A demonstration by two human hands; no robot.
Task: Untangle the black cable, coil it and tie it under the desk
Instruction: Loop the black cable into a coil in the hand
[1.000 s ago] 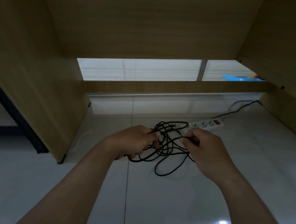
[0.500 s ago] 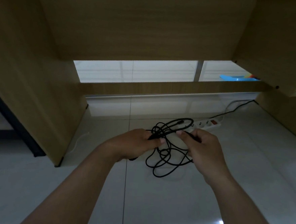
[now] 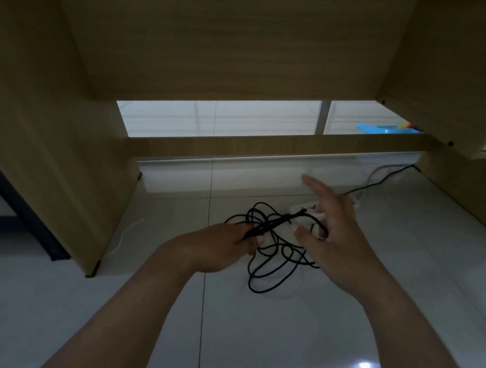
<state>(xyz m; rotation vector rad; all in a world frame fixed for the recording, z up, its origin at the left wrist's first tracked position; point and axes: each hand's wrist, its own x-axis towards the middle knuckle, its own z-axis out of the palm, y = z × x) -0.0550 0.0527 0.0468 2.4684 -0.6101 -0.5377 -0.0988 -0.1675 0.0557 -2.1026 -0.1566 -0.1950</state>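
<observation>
The left hand (image 3: pixel 220 245) grips a bunch of black cable (image 3: pixel 275 224) strands, the right hand (image 3: pixel 338 242) splayed loose just beside them, with the remaining loops heaped on the floor (image 3: pixel 226 326) under the desk (image 3: pixel 216 52) — a hard pull could likely cinch those loops into a knot.

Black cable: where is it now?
Head view, centre: the black cable lies tangled on the floor under the desk, strands gripped by the left hand, right hand just beside it.
</observation>
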